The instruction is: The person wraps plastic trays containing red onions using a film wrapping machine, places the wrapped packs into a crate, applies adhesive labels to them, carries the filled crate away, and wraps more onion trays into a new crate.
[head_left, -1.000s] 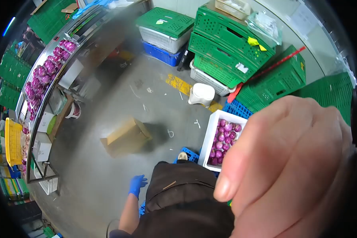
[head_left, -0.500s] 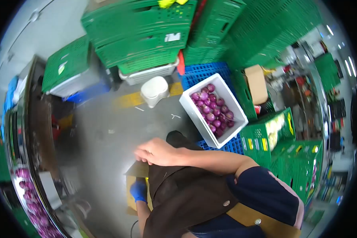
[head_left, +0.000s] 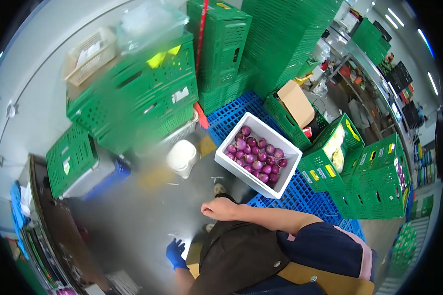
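Your left hand (head_left: 175,253) spreads its fingers; a broad palm suits the carton (head_left: 194,253) at its three o'clock. Your right hand (head_left: 220,209) curls, contents I cannot tell.

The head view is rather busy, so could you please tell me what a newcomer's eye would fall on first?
Probably the white box of purple onions, right of centre on a blue plastic lattice. Next might come the left hand in its vivid blue glove, low and left of centre.

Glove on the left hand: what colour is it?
The glove is blue; head view.
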The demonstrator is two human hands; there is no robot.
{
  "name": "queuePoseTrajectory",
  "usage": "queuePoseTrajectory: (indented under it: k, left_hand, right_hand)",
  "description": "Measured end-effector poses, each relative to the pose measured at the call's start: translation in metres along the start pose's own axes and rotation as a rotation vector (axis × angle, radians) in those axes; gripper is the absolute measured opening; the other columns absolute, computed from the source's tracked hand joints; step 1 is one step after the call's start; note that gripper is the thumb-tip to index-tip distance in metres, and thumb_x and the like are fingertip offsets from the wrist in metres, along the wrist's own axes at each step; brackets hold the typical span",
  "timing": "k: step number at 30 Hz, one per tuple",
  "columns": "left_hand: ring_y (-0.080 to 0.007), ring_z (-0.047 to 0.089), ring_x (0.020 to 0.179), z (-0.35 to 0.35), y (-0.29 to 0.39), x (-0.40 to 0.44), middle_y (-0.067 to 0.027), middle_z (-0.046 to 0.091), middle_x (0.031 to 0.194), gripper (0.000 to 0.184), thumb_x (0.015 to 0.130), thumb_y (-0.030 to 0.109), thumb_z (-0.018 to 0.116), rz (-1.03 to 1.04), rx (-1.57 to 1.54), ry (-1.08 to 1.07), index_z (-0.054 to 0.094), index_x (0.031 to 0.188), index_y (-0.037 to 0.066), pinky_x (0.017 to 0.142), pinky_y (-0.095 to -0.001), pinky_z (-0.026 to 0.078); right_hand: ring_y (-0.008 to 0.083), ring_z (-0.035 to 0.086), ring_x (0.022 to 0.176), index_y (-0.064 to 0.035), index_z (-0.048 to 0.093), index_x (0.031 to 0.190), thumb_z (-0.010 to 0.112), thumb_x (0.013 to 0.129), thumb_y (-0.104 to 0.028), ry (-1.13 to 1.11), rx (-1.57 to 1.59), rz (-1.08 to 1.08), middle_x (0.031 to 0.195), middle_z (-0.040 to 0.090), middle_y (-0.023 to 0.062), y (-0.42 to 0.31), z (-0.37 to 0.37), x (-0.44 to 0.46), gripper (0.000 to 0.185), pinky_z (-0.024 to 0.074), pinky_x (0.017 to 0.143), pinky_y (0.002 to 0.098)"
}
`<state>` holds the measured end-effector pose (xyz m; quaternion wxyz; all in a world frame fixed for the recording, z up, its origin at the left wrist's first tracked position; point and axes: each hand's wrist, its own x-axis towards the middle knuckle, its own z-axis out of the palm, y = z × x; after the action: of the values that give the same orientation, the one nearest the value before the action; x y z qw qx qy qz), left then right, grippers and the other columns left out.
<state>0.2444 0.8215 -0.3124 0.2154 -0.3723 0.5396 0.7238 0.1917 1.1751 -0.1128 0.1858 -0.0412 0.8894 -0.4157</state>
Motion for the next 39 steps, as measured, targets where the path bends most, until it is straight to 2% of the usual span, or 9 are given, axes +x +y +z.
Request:
queuePoseTrajectory:
  k: [3,6,9,14,19,26,30,35,39]
  left_hand:
    - [-0.0296,0.067,0.061,0.061,0.023,-0.011,-0.0220,0.068,0.089,0.027,0.086,0.015,0.059,0.042,0.184,0.110,0.060,0.107,-0.002,0.047,-0.0314,0.051]
    - [-0.0267,0.067,0.065,0.105,0.053,-0.009,-0.0211,0.067,0.091,0.028,0.087,0.018,0.059,0.049,0.263,0.066,0.060,0.107,-0.001,0.050,-0.0291,0.052]
    - [-0.0246,0.066,0.062,0.161,0.081,0.007,-0.0187,0.068,0.088,0.026,0.087,0.018,0.061,0.108,0.311,0.018,0.060,0.104,0.000,0.050,-0.0284,0.051]
    - [-0.0184,0.066,0.069,0.314,0.154,0.011,-0.0131,0.068,0.088,0.025,0.089,0.017,0.061,0.360,0.383,-0.199,0.061,0.106,-0.001,0.060,-0.0269,0.050]
    - [-0.0190,0.066,0.084,0.460,0.208,-0.005,-0.0126,0.067,0.105,0.029,0.090,0.013,0.056,0.500,0.523,-0.527,0.058,0.115,-0.001,0.074,-0.0287,0.051]
    - [-0.0180,0.063,0.096,0.603,0.244,0.043,-0.0113,0.060,0.120,0.029,0.089,0.006,0.056,0.580,0.468,-0.834,0.057,0.118,-0.001,0.078,-0.0276,0.049]
    - [-0.0170,0.062,0.099,0.672,0.270,0.068,-0.0104,0.061,0.119,0.030,0.089,0.010,0.057,0.595,0.470,-0.935,0.057,0.118,0.000,0.080,-0.0282,0.049]
    - [-0.0197,0.058,0.105,0.699,0.292,0.091,-0.0134,0.060,0.118,0.030,0.089,-0.003,0.053,0.385,0.452,-0.974,0.055,0.119,-0.006,0.093,-0.0320,0.046]
    - [-0.0173,0.062,0.093,0.677,0.288,0.116,-0.0129,0.063,0.112,0.032,0.090,0.003,0.053,0.139,0.574,-0.923,0.055,0.121,-0.005,0.083,-0.0276,0.048]
  right_hand:
    - [0.0341,0.063,0.076,-0.0107,0.063,0.094,0.052,0.087,-0.024,0.063,0.030,-0.008,0.082,0.067,0.0128,0.026,-0.025,0.021,0.018,0.0485,0.069,0.0449]
    - [0.0351,0.063,0.077,-0.0110,0.063,0.095,0.052,0.087,-0.024,0.186,0.096,-0.027,0.083,0.066,0.0136,0.051,-0.080,0.043,0.019,0.0492,0.070,0.0438]
    - [0.0343,0.063,0.083,-0.0065,0.062,0.099,0.055,0.087,-0.024,0.511,0.244,0.006,0.090,0.066,0.0168,0.083,-0.165,0.063,0.022,0.0498,0.073,0.0412]
    - [0.0109,0.060,0.074,-0.0011,0.061,0.103,0.058,0.089,-0.016,0.998,0.704,-0.057,0.083,0.064,0.0051,0.162,-0.297,0.091,0.020,0.0484,0.070,0.0258]
    - [0.0097,0.060,0.087,0.0023,0.058,0.108,0.059,0.091,-0.013,1.295,0.723,-0.065,0.095,0.064,0.0047,0.194,-0.380,0.104,0.023,0.0484,0.079,0.0246]
    - [0.0161,0.061,0.096,0.0022,0.052,0.117,0.061,0.091,-0.017,1.347,0.569,-0.029,0.107,0.061,0.0106,0.230,-0.444,0.128,0.034,0.0486,0.086,0.0287]
    - [0.0228,0.053,0.116,0.0023,0.043,0.130,0.063,0.090,-0.027,1.410,0.501,0.003,0.123,0.054,0.0177,0.271,-0.499,0.176,0.054,0.0431,0.096,0.0334]
    - [0.0255,0.047,0.123,0.0017,0.037,0.137,0.057,0.093,-0.036,1.438,0.542,-0.043,0.135,0.045,0.0201,0.300,-0.597,0.253,0.062,0.0377,0.102,0.0341]
    - [0.0257,0.044,0.126,0.0025,0.038,0.137,0.041,0.094,-0.055,1.420,0.615,0.059,0.139,0.043,0.0176,0.297,-0.660,0.295,0.072,0.0331,0.105,0.0328]
